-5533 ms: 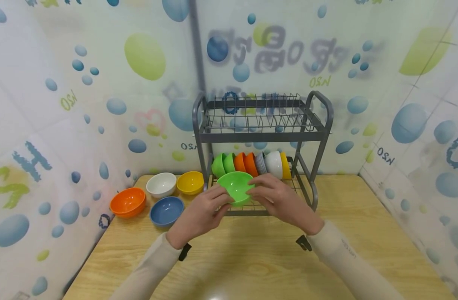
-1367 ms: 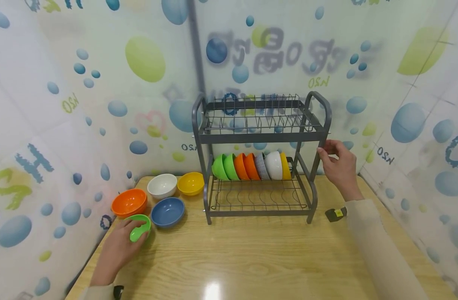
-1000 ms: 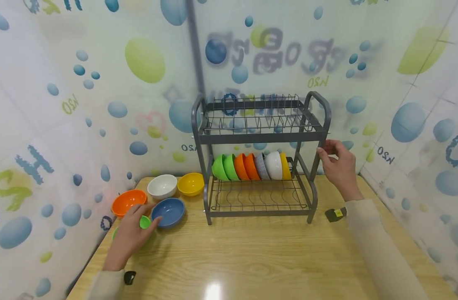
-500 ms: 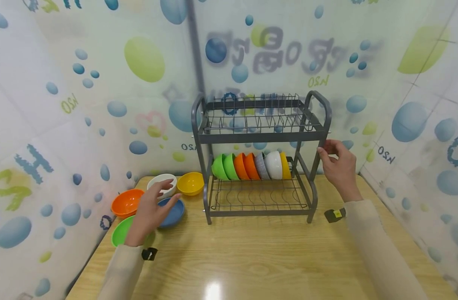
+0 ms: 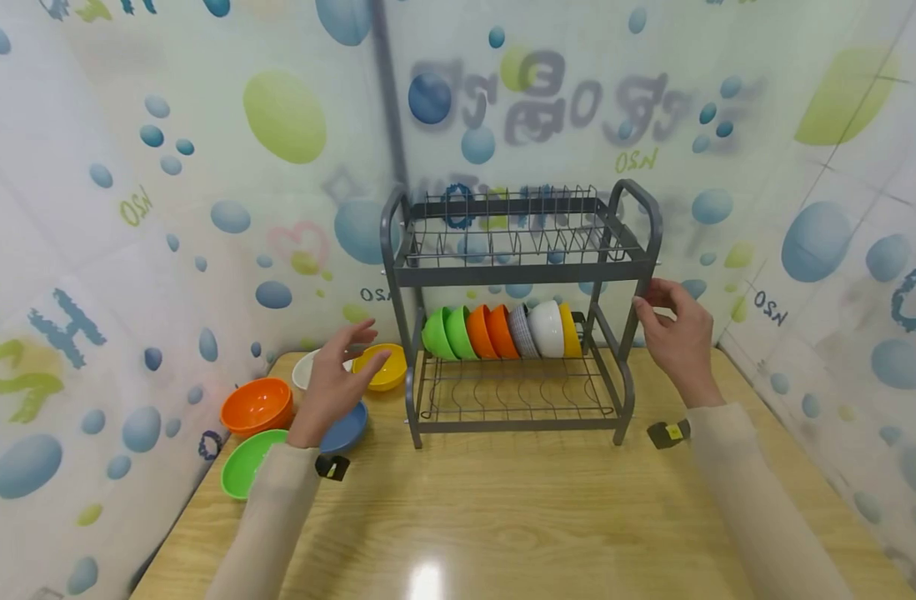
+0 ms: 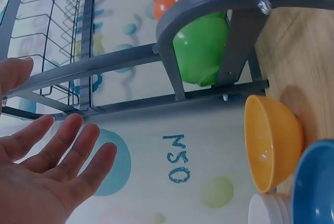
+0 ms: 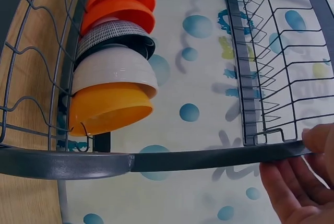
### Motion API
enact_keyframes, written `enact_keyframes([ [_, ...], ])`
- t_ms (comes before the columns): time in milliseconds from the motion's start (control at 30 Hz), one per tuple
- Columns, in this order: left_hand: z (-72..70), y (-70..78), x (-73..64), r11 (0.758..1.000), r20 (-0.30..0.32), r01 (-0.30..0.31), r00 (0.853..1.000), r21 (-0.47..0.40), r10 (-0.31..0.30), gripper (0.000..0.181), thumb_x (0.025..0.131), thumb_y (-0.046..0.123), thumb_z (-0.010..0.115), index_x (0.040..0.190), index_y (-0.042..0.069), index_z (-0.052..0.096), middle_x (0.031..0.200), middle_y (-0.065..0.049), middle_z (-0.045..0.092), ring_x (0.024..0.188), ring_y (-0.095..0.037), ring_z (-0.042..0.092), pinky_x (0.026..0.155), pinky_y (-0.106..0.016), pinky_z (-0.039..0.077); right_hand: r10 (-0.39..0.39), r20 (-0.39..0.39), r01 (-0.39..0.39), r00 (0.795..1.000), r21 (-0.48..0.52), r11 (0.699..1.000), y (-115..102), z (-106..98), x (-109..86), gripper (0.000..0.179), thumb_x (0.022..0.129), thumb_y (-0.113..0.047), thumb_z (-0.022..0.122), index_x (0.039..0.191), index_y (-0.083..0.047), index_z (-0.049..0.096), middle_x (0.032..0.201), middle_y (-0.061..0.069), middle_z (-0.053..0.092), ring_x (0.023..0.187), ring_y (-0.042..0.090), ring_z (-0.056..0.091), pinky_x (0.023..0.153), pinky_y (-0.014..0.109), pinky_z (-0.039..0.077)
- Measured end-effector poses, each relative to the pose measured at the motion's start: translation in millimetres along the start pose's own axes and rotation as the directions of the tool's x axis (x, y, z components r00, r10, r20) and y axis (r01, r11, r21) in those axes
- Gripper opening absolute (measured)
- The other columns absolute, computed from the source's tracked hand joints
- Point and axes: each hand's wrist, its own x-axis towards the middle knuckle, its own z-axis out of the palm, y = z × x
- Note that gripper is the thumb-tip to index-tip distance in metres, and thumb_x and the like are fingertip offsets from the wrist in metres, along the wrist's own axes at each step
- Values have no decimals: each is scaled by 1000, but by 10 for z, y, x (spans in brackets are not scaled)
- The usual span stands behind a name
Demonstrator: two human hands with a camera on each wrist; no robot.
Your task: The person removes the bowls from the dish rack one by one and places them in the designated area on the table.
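Note:
My left hand (image 5: 336, 385) hovers over the loose bowls left of the rack, its fingers spread and holding nothing. It partly covers the white bowl (image 5: 304, 370) and the blue bowl (image 5: 345, 429). A green bowl (image 5: 246, 463) sits on the table by the left sleeve, with an orange bowl (image 5: 257, 407) behind it. Nearest the rack is a yellow bowl (image 5: 386, 367). My right hand (image 5: 677, 333) grips the right front post of the grey two-tier dish rack (image 5: 521, 273), thumb and fingers on either side of the bar in the right wrist view.
On the rack's lower tier, bowls stand on edge in a row: green (image 5: 437, 333), orange (image 5: 482, 332), a patterned one (image 5: 523, 332), white (image 5: 548, 329) and yellow (image 5: 572, 333). The wooden table (image 5: 503, 517) meets patterned walls at the back and sides.
The green bowl, earlier between both hands before the rack, now sits on the table at left. My left hand has released it and moved right toward the rack; my right hand has moved to the post.

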Motion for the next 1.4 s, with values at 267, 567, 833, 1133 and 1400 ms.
enact_keyframes([
  [267,79,91,166,996,4,40,999,-83,-40,61,99,33,70,152,16,47,141,-17,60,129,-34,58,110,-56,49,-55,-37,57,998,55,997,-93,-8,-100,48,97,-14,70,143,-7,58,131,15,66,117,24,66,90,5,50],
  [567,122,192,343,986,1,68,998,-149,-68,62,100,37,67,155,20,44,143,-13,59,132,-30,56,112,-55,48,-282,-102,286,954,26,958,-299,113,-272,58,88,-6,77,141,-1,56,135,19,62,119,33,61,100,12,49],
  [833,176,217,513,969,-15,91,995,-231,-97,55,102,41,62,151,20,49,139,-11,63,130,-28,60,113,-52,48,-280,130,282,951,-3,959,-281,339,-287,64,89,-11,79,146,-1,51,143,20,58,129,37,57,105,56,51],
  [1133,271,218,567,966,-68,35,996,-254,-54,34,105,30,58,130,8,67,114,-17,73,112,-29,68,103,-49,55,-49,328,69,943,-49,996,-133,526,-212,63,99,-21,70,152,-2,43,151,25,48,135,44,52,111,58,46],
  [1400,268,321,528,969,-89,24,995,-246,-48,27,107,17,56,124,-1,67,110,-26,71,108,-40,67,102,-57,54,141,450,-90,882,-133,987,13,706,-90,58,106,-23,58,154,2,38,155,27,45,139,44,48,116,57,41],
])
